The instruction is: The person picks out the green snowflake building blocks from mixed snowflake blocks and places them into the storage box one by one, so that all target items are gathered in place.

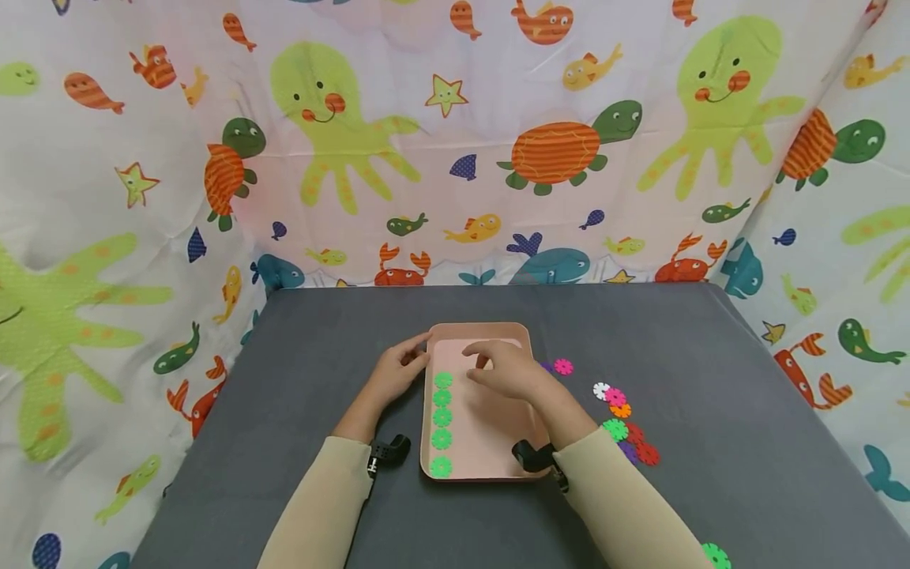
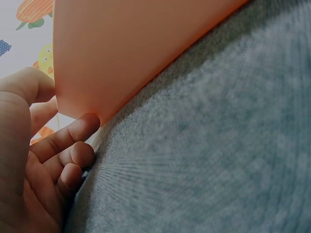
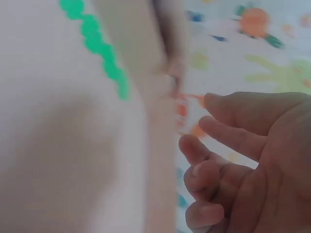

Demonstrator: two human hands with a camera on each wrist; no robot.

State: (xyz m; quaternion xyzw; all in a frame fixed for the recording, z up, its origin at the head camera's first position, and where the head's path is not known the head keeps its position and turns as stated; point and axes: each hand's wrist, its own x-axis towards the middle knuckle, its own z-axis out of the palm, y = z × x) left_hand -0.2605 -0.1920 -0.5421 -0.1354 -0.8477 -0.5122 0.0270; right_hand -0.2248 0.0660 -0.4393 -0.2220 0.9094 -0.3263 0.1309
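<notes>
A shallow pink tray [image 1: 490, 450] lies on the grey table, with a column of several green notched plastic discs [image 1: 441, 416] along its left side. At the tray's far left side my left hand [image 1: 398, 370] holds the rim; in the left wrist view its fingertips [image 2: 90, 124] meet the tray's outer wall [image 2: 121, 53]. My right hand [image 1: 508, 370] is over the upper part of the tray, fingers loosely bent and nothing between them. The right wrist view shows that hand's thumb [image 3: 238, 111] apart from the fingers, beside the blurred tray wall.
Right of the tray, loose discs lie on the table [image 1: 711, 379]: a pink disc [image 1: 563, 367], a white disc [image 1: 600, 391], an orange disc [image 1: 621, 411], a red disc [image 1: 648, 454] and others. One green disc [image 1: 716, 555] sits near the front edge. A sea-animal curtain [image 1: 441, 182] surrounds the table.
</notes>
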